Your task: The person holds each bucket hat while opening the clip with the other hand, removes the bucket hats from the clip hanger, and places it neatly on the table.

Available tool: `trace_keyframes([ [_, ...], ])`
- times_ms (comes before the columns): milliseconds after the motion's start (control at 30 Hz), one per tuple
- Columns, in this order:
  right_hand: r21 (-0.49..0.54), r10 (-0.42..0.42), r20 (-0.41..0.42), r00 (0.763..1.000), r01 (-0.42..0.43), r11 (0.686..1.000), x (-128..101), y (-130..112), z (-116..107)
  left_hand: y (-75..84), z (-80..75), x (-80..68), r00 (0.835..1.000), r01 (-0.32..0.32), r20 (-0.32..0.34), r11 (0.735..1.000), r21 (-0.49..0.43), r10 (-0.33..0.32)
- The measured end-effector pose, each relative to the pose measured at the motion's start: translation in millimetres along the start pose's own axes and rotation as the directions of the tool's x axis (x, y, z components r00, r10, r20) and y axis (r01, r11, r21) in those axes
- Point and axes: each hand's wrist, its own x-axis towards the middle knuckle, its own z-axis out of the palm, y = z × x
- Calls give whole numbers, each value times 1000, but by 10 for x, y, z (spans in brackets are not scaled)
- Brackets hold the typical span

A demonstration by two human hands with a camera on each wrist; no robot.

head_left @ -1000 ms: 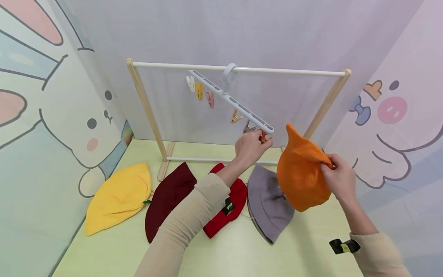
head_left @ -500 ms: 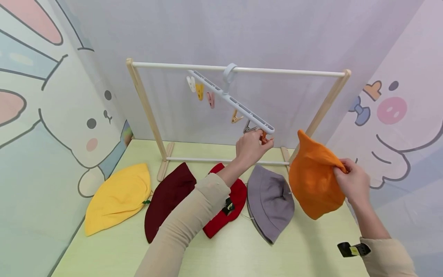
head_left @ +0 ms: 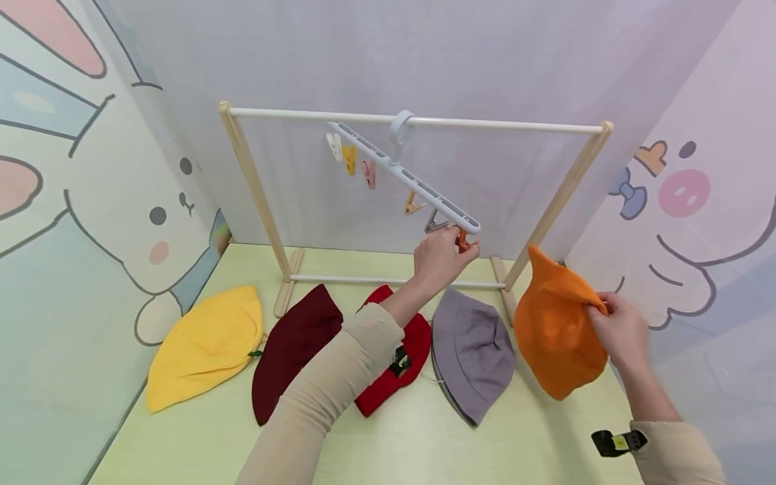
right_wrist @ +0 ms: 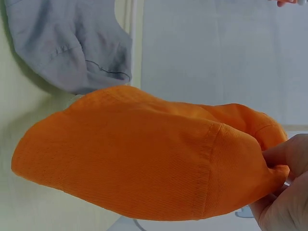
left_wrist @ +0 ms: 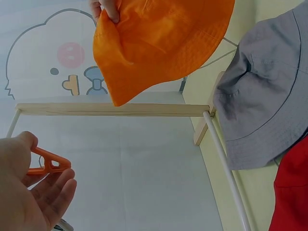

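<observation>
An orange bucket hat [head_left: 558, 330] hangs from my right hand [head_left: 624, 330], whose fingers and thumb pinch its edge above the table's right side. In the right wrist view the hat [right_wrist: 144, 159] spreads across the middle. My left hand [head_left: 438, 259] grips an orange clip [head_left: 463, 241] at the near end of a pale grey-blue hanger [head_left: 418, 185]. From the left wrist, this clip [left_wrist: 57, 162] shows between thumb and fingers, with no cloth in it. A gap separates hat and clip. Other clips on the hanger include a grey one [head_left: 435, 222] and a tan one [head_left: 413, 205].
The hanger hooks over the white bar [head_left: 503, 124] of a wooden-sided rack. Along the table lie a yellow hat [head_left: 206, 350], a maroon hat [head_left: 297, 350], a red hat [head_left: 418, 350] partly behind my left arm, and a grey hat [head_left: 473, 357].
My right hand has carried the orange hat to the right and down, away from the hanger's end. The left hand stays on the orange clip, almost still.
</observation>
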Motion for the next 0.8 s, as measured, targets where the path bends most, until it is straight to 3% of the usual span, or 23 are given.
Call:
trace_keyframes([
  [200, 13, 65, 46, 997, -66, 998, 3, 88, 107, -8, 12, 1, 1000, -2, -2, 1000, -13, 2],
  [567, 85, 92, 17, 996, -93, 992, 47, 272, 206, -13, 18, 6, 1000, 2, 4, 1000, -15, -1],
  [800, 57, 135, 36, 990, -137, 989, 86, 416, 256, -11, 18, 1, 1000, -3, 5, 1000, -17, 3],
])
